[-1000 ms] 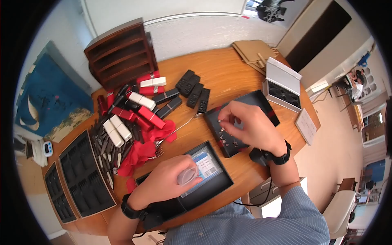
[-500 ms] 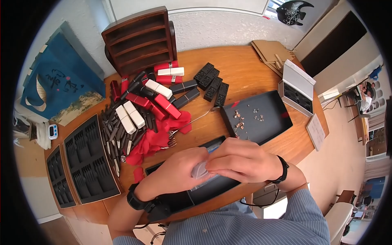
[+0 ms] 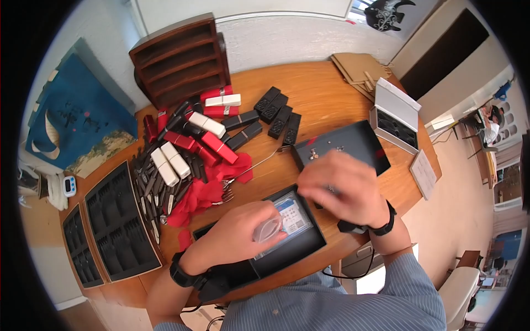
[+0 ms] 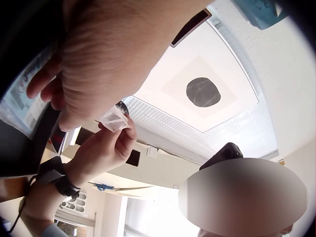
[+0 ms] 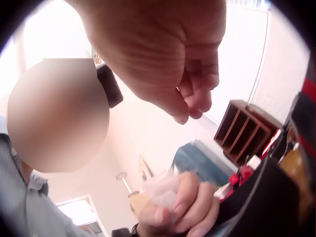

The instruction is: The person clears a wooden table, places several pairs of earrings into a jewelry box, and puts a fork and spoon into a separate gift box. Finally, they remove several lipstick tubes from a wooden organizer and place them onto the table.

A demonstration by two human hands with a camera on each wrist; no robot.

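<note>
My left hand [image 3: 237, 231] grips a small clear plastic bag [image 3: 268, 230], its mouth facing up. Below it is a black box [image 3: 295, 255] that has a flat packet with a printed label [image 3: 295, 214] inside. Blurred, my right hand [image 3: 345, 185] hovers over the near side of a black tray [image 3: 361, 146]. Small metallic-looking pieces [image 3: 313, 153] lie in that tray, partly hidden by the hand. In the right wrist view, the loosely bent fingers [image 5: 200, 101] hang close to the thumb, and nothing shows between them.
Left of the hands lies a heap of red boxes [image 3: 219, 147], white boxes, dark cutlery and red cloth [image 3: 201, 198]. Black moulded trays [image 3: 118, 220] stand at far left. Black blocks [image 3: 281, 121], a wooden shelf [image 3: 182, 60] and an open white case [image 3: 395, 129] stand farther back.
The right hand went from over the tray to the bag's mouth, then back out to the tray's near side. The left hand keeps its hold on the bag. The head view shifted slightly.
</note>
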